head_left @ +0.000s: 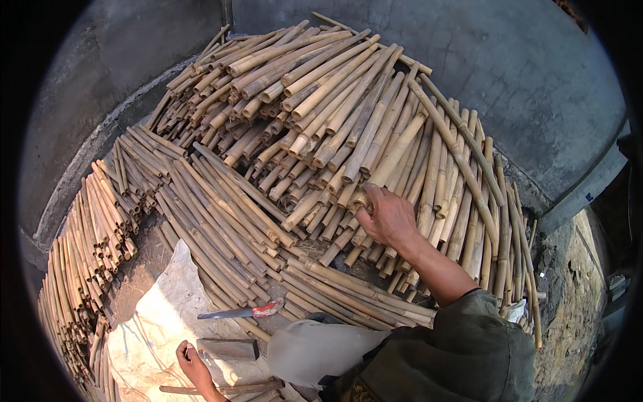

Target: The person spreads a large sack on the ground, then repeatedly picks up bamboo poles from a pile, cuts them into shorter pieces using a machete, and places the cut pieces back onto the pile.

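Note:
My right hand [388, 216] reaches out over the bamboo pile, its fingers closed at the near end of a thick, pale bamboo pole [404, 149]. Down at the lower left, my left hand [194, 370] is loosely curled above a whitish sheet, and nothing shows in its fingers. Beside it lies a grey, block-shaped piece [228, 348]. A long-bladed hand tool with a red handle [266, 309] rests just beyond that block, its blade pointing left. Below, a bamboo piece [224, 388] passes by my left wrist.
Stacked bamboo poles [321, 87] rise in a big heap against a grey wall [482, 53]. Shorter bamboo pieces [84, 254] are piled on the left. More poles [214, 214] lie slantwise in the middle. The whitish sheet [151, 321] covers ground at the lower left.

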`<state>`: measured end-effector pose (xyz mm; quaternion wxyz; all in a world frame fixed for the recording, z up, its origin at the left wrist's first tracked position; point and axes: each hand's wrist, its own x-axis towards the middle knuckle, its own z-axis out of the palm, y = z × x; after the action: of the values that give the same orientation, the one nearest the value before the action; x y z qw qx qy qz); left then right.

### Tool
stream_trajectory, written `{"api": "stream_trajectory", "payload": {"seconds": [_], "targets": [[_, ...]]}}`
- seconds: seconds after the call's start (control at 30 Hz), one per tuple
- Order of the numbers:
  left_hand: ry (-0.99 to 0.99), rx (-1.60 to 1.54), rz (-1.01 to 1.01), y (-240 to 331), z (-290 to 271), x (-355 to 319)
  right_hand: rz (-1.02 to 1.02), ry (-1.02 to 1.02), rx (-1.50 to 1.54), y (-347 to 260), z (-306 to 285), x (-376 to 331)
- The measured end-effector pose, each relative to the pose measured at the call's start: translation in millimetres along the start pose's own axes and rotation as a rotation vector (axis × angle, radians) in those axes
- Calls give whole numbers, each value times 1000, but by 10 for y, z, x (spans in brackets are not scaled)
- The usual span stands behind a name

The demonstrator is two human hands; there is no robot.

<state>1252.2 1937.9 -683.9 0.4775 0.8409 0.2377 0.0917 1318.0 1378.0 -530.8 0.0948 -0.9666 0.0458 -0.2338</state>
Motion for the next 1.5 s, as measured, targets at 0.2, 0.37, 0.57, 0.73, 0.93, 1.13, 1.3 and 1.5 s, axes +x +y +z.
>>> {"api": "stream_trajectory", "payload": {"seconds": [0.2,0.37,0.57,0.73,0.93,1.13,1.3,1.5], "targets": [[-688,-390,454,1773,831,-556,-350,-24,422,-1671,-121,-242],[-769,-943,225,2020,1284,-492,-583,-75,714,-2228,-53,-194],[-237,-1708,276,1903,656,-38,-863,-520,1146,-1882,460,-413],[420,-1293,387,1637,-1131,-96,-560,-1535,595,-1612,1563,-531],[1002,-816,524,1466,-2088,-1036,-554,-990,204,-1942,3053,-1465],[1087,-759,525,1166,-2246,-1530,-583,-970,93,-2034,3587,-1614],[1091,-843,590,841,-2051,-1593,-655,-907,22,-2047,3526,-1555],[1150,-782,643,861,-2243,-1765,-314,-1090,380,-2265,3279,-1505]]}}
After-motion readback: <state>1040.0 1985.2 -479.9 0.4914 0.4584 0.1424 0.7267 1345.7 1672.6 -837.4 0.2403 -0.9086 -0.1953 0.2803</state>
